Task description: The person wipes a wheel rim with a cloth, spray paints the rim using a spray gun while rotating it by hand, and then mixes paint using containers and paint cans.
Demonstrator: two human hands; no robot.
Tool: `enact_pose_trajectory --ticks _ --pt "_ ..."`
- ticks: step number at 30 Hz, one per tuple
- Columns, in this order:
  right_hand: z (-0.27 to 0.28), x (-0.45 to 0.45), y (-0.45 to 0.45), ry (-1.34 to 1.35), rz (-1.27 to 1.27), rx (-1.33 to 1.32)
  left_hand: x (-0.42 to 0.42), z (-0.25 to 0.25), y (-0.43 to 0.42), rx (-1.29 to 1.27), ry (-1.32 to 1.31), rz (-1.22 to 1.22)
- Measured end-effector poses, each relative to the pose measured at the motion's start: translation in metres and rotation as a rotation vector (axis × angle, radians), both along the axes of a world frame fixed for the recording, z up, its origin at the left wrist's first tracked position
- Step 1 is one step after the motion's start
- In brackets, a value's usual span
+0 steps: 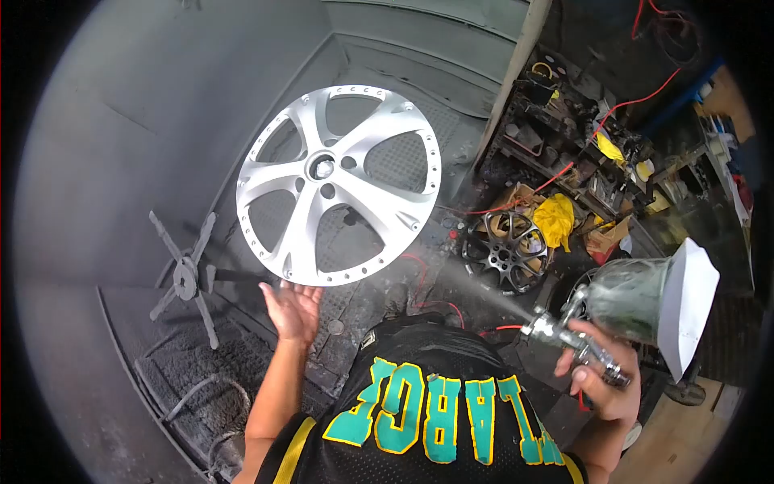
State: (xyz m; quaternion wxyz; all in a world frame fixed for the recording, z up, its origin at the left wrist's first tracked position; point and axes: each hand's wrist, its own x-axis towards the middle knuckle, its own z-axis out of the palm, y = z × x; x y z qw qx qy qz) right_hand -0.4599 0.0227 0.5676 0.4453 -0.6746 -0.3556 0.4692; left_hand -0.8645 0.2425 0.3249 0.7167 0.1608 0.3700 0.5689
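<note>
A silver five-spoke wheel rim (367,198) faces me at the upper middle. Below its lower edge, my left hand (294,310) is open with the palm up and fingers at the rim; whether they bear its weight I cannot tell. On the right, my right hand (605,367) is wrapped round a metal spray gun (564,337). A pale mist leaves the nozzle toward the wheel. The gun carries a translucent cup (629,298) with a white cover (689,302) at its end.
A grey star-shaped stand (185,278) is at left beside the grey booth wall (145,121). A dark multi-spoke wheel (504,254) lies among a yellow cloth (554,219) and cartons. Cluttered shelves (564,145) fill the right; a red hose (633,102) runs across them.
</note>
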Motion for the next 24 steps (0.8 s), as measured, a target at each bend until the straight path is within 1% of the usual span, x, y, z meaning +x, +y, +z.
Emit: enact_pose_trajectory --ticks 2,3,4,5,7,9,10,11,14,15,16,17,19,20,22,24 --pt "-0.003 0.004 0.001 -0.051 -0.077 0.031 -0.012 0.01 0.016 -0.052 0.107 0.018" --pt "-0.004 -0.014 -0.002 -0.077 -0.132 0.043 -0.039 0.004 0.022 -0.031 0.118 0.012" --pt "-0.005 -0.01 0.0 -0.104 -0.149 0.051 -0.054 -0.003 0.033 0.004 0.117 -0.016" --pt "-0.004 -0.006 0.003 -0.103 -0.152 0.052 -0.059 -0.001 0.042 0.038 0.117 -0.043" --pt "-0.003 0.008 0.009 -0.097 -0.198 0.082 -0.057 0.001 0.053 0.059 0.147 -0.011" --pt "-0.006 0.021 0.01 -0.092 -0.195 0.098 -0.048 0.004 0.06 0.05 0.139 0.174" --pt "-0.008 -0.016 0.001 -0.11 -0.204 0.113 -0.074 -0.003 0.054 -0.009 0.122 0.314" --pt "-0.007 -0.012 0.002 -0.109 -0.211 0.115 -0.066 -0.005 0.051 -0.009 0.124 0.312" --pt "-0.007 0.0 0.005 -0.113 -0.231 0.138 -0.037 -0.016 0.021 -0.014 -0.042 0.146" --pt "-0.008 0.002 0.006 -0.111 -0.232 0.137 -0.013 -0.011 0.007 -0.058 -0.062 0.159" --pt "-0.01 0.004 0.007 -0.132 -0.261 0.171 0.001 -0.014 -0.009 -0.045 -0.145 0.031" --pt "-0.012 -0.021 0.004 -0.163 -0.29 0.211 -0.003 -0.014 -0.027 -0.041 -0.142 -0.056" --pt "-0.011 -0.019 0.007 -0.163 -0.3 0.209 0.023 -0.012 -0.048 -0.003 -0.228 -0.186" --pt "-0.011 -0.013 0.007 -0.117 -0.268 0.19 0.039 -0.006 -0.05 -0.008 -0.225 -0.179" --pt "-0.009 -0.021 0.002 -0.017 -0.211 0.128 0.048 0.003 -0.048 0.057 -0.182 -0.069" --pt "-0.008 -0.04 -0.005 0.107 -0.167 0.08 0.024 -0.001 -0.039 0.056 -0.186 -0.046"
